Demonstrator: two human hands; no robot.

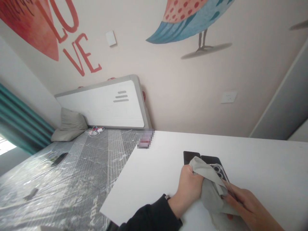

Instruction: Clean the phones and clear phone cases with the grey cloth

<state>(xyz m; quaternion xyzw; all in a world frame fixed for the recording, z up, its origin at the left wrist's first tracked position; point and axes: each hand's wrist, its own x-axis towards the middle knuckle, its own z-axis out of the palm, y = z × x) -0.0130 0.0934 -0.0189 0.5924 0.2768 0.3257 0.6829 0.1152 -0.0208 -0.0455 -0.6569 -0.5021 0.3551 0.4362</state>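
My left hand (190, 184) is closed on a grey cloth (213, 195), bunched and folded over a smartphone (225, 176). The phone's upper corner, with several round camera lenses and a pale edge, shows past the cloth. Along the phone's right side are the fingers of my right hand (243, 200), closed round it; the cloth also touches them. Most of the phone is hidden. Just behind, on the white table (156, 173), lie two dark flat things: a left one (189, 156) and a right one (209, 158), both partly covered.
A blurred pinkish item (145, 139) sits at the table's far left corner. Left of the table is a bed with a plastic-wrapped mattress (79, 176), bearing a grey cushion (71, 123), a bundle of cables (96, 131) and a dark flat object (59, 159). A wall stands behind.
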